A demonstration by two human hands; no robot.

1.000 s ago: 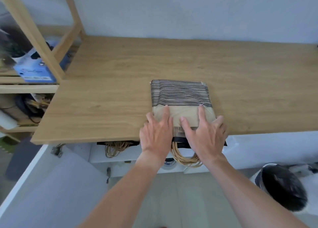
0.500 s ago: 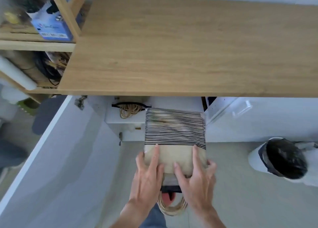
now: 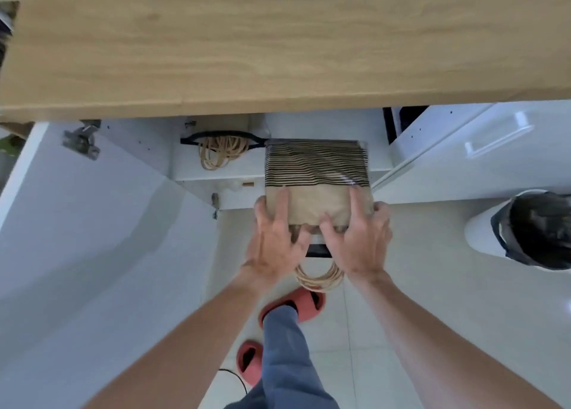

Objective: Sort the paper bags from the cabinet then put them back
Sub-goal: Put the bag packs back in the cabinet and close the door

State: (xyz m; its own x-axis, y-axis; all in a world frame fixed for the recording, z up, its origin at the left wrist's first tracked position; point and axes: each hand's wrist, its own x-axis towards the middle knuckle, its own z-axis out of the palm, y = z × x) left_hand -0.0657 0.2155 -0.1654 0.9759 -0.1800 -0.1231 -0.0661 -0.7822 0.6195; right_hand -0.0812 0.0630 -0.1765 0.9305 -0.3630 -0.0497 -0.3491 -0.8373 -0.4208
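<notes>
A flat stack of folded paper bags [image 3: 316, 174], brown with black stripes on its far half, hangs level in front of the open white cabinet [image 3: 216, 174] below the wooden counter [image 3: 278, 44]. My left hand [image 3: 275, 238] grips its near left corner, fingers on top. My right hand [image 3: 358, 238] grips the near right corner the same way. Tan rope handles [image 3: 319, 280] dangle from the stack between my wrists. More rope handles and a black handle [image 3: 222, 150] of other bags lie on the cabinet shelf to the left.
The cabinet's left door [image 3: 77, 223] stands swung open, and a white drawer front with a handle [image 3: 494, 143] is at the right. A white bin with a black liner [image 3: 531, 229] stands on the floor at right. My feet in red slippers [image 3: 293, 308] are below.
Both hands have carried the bag stack off the counter, down and forward to the cabinet opening. The view has tilted downward, showing the floor and my feet.
</notes>
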